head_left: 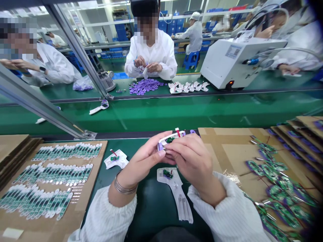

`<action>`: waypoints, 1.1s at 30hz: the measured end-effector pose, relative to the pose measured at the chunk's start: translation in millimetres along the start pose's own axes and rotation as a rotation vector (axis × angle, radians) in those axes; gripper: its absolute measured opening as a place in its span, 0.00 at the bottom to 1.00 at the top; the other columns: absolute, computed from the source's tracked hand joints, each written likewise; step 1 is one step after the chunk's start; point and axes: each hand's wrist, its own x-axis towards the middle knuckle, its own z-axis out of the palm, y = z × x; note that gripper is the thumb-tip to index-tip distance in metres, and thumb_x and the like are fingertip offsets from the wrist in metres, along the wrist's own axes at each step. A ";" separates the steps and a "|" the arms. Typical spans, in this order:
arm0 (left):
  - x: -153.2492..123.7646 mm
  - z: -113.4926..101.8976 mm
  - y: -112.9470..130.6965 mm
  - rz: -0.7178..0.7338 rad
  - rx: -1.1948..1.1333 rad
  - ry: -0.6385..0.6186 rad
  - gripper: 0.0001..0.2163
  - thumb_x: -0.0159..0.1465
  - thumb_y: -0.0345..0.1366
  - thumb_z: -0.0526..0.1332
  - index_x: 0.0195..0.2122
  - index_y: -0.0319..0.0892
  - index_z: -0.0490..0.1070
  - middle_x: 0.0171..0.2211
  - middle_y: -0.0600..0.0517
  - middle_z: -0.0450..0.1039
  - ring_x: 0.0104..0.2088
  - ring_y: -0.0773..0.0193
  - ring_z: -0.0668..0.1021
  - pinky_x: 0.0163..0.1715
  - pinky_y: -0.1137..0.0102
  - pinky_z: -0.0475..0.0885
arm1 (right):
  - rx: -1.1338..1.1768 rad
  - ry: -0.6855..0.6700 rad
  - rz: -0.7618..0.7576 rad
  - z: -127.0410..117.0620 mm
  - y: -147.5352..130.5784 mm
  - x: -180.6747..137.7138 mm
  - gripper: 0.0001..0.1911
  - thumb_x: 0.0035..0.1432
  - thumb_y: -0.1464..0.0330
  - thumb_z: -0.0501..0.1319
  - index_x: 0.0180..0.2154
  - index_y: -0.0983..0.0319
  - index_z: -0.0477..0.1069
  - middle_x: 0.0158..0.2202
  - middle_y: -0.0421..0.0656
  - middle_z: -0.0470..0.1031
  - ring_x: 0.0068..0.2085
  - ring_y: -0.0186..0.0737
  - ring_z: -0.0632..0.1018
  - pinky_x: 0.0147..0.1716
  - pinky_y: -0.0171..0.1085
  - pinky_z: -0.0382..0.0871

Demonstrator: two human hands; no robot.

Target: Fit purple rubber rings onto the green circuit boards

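Both hands meet above the green mat and grip a small white plastic shell (pixel 171 137) with a purple end, a green circuit board and a red wire inside it. My left hand (pixel 145 157) pinches its purple left end; a metal bangle circles that wrist. My right hand (pixel 193 158) curls over the shell from the right. Below them lies another white shell half (pixel 174 188) with a green part in it. A smaller white piece (pixel 116 159) with red wires lies to the left.
A cardboard sheet (pixel 15 223) at left carries rows of green boards in white strips (pixel 55 174). Cardboard at right (pixel 227 151) holds loose green boards with wires (pixel 275 188). Beyond runs a green conveyor (pixel 176 112); people in white coats work across it beside purple discs (pixel 143 86) and a white machine (pixel 237 62).
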 end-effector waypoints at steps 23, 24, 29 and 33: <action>1.5 5.8 -11.2 0.266 0.449 -0.041 0.18 0.71 0.33 0.51 0.61 0.51 0.62 0.57 0.47 0.65 0.38 0.67 0.77 0.35 0.73 0.76 | 0.193 -0.182 0.603 -24.4 -5.6 10.7 0.19 0.51 0.65 0.69 0.46 0.55 0.69 0.43 0.40 0.76 0.41 0.42 0.77 0.41 0.41 0.71; 1.2 6.3 -11.5 0.265 0.456 -0.036 0.18 0.71 0.33 0.51 0.61 0.51 0.62 0.56 0.47 0.66 0.37 0.67 0.77 0.36 0.73 0.76 | 0.183 -0.182 0.610 -25.0 -6.6 11.2 0.18 0.51 0.65 0.69 0.44 0.55 0.70 0.42 0.40 0.76 0.41 0.42 0.77 0.41 0.41 0.71; 1.5 9.2 -15.7 0.283 0.417 -0.009 0.17 0.70 0.33 0.53 0.59 0.47 0.65 0.52 0.47 0.69 0.34 0.67 0.78 0.34 0.71 0.77 | 0.162 -0.212 0.612 -23.2 -8.3 8.9 0.13 0.53 0.68 0.67 0.41 0.56 0.70 0.37 0.39 0.75 0.39 0.40 0.77 0.39 0.39 0.70; 11.4 5.4 -24.4 0.123 0.210 0.149 0.15 0.68 0.38 0.56 0.55 0.44 0.68 0.49 0.45 0.73 0.31 0.66 0.78 0.32 0.69 0.77 | 0.055 -0.145 0.508 -14.1 0.8 2.4 0.22 0.54 0.67 0.66 0.50 0.59 0.65 0.46 0.46 0.73 0.45 0.44 0.75 0.42 0.42 0.71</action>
